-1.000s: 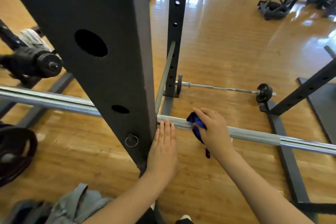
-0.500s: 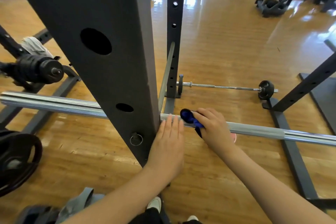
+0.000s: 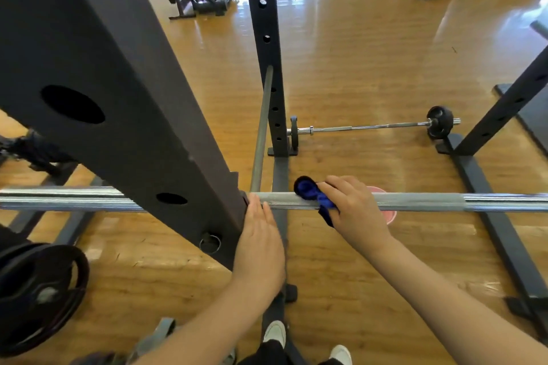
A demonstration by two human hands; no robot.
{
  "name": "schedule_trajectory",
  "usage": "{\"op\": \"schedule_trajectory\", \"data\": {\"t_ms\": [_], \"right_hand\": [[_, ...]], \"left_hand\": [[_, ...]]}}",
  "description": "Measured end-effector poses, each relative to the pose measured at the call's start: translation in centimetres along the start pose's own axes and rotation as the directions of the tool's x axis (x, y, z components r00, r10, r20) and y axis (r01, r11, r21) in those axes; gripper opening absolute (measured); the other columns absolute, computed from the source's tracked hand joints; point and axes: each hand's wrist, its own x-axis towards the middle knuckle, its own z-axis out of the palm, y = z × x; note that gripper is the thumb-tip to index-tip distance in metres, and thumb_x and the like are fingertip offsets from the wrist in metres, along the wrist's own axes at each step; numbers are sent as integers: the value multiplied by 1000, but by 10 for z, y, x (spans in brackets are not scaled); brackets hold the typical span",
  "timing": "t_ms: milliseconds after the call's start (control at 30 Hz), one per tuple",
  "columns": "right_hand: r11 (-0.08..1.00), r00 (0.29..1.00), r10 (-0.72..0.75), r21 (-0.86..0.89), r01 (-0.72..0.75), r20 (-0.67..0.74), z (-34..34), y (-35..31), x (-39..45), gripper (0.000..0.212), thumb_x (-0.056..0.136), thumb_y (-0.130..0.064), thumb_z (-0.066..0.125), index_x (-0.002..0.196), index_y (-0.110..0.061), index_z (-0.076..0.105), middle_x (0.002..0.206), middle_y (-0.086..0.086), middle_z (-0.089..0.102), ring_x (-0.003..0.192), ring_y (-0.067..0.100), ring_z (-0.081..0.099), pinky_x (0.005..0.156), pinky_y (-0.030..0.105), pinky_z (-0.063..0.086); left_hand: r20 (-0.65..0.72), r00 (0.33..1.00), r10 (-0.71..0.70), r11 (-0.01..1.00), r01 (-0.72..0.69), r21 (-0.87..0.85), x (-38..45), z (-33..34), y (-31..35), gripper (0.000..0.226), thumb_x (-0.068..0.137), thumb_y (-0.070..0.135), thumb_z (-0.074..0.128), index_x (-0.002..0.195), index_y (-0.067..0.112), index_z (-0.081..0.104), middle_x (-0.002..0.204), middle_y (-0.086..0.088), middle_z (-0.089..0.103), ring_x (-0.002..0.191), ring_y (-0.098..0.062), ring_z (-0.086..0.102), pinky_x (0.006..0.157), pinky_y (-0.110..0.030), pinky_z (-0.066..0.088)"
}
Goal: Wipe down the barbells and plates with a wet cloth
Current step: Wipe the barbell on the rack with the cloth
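while the barbell (image 3: pixel 415 201) runs straight across the view from nine o'clock to three o'clock, the right hand (image 3: pixel 354 207) lies over its grey knurled stretch just right of centre, fingers curled around a bunched blue cloth (image 3: pixel 311 194) and pressing it onto the top of the bar. part of the cloth bulges out toward eleven o'clock of the hand, and a dark end hangs below the bar by the thumb side. the left hand (image 3: pixel 261 243) sits just beside it at about nine o'clock, fingers straight and together, holding nothing, fingertips touching the bar where it meets the edge of the big dark rack upright (image 3: pixel 118 98). that upright fills the upper left and hides a piece of the bar; the shiny sleeve shows again toward nine o'clock.

at twelve o'clock a second, thinner upright (image 3: pixel 265 38) with a row of holes stands on the wooden floor (image 3: pixel 355 53). beyond it, toward one o'clock, a second barbell (image 3: pixel 370 127) lies on the floor with a small black plate (image 3: pixel 440 121) on its far end. at seven o'clock a large black weight plate (image 3: pixel 38 293) leans low in the corner. a pink round object (image 3: pixel 388 216) shows under the bar just right of the right hand, mostly hidden. white shoes (image 3: pixel 275 333) show at six o'clock.
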Motion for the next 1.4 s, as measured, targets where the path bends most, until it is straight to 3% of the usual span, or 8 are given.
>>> {"op": "schedule_trajectory", "data": {"t_ms": [133,333,400,500,567,767,1033,1400], "right_hand": [[1000,999,-8,7,7,53,10,-29,14,54,59,1,82,111,-8,68,107,13,66,96,35,62,74,48,53],[993,970,-21,118,-8,241,18,-45,30,34,81,-25,66,114,-18,67,112,3,65,105,26,59,77,42,47],[993,976,-39,117,14,216,14,-35,22,31,74,-12,73,104,-14,71,106,5,66,100,28,60,72,42,49],[996,993,-36,84,27,112,9,-22,8,28,69,-5,68,96,-11,72,104,5,66,99,26,57,73,39,48],[997,998,-12,82,7,58,8,-19,-2,28,70,-1,68,97,-10,72,105,5,66,102,26,56,78,42,50],[993,998,57,109,-53,-27,7,-34,7,30,84,-14,48,103,-7,70,107,8,66,103,28,57,84,42,49],[1000,992,-13,3,13,122,7,-31,3,37,68,3,76,101,-10,70,106,3,66,103,25,58,80,38,49],[993,994,59,93,-68,89,18,-48,11,40,83,-20,46,117,-15,65,116,0,64,110,21,55,87,38,43]], "left_hand": [[-26,996,-91,942,77,-327,-2,9,8,74,100,27,25,130,-12,-30,129,-31,-43,133,-42,-30,100,-45,-27],[-26,996,-87,923,71,-377,0,9,13,85,98,32,30,118,-11,-40,129,-31,-43,138,-44,-22,103,-46,-23],[-53,993,-101,902,69,-426,0,12,10,94,92,37,44,130,-13,-27,139,-34,-29,141,-46,-9,108,-45,-14],[-101,991,-85,854,20,-519,1,14,10,109,53,40,81,133,-13,28,139,-37,36,128,-46,41,106,-49,26],[-106,989,-100,836,27,-547,0,14,11,111,45,42,84,129,-11,34,133,-33,47,122,-44,49,102,-48,32],[-79,981,-176,794,94,-600,13,-7,9,90,95,42,39,132,-2,-30,154,-22,-18,143,-34,-17,111,-41,-14],[-119,986,-116,850,37,-525,33,6,2,89,97,29,39,127,0,-41,151,-22,-26,140,-36,-24,111,-42,-16],[-90,992,-85,855,27,-518,29,5,3,87,97,43,34,133,2,-34,148,-20,-34,139,-35,-27,111,-44,-15]]}}
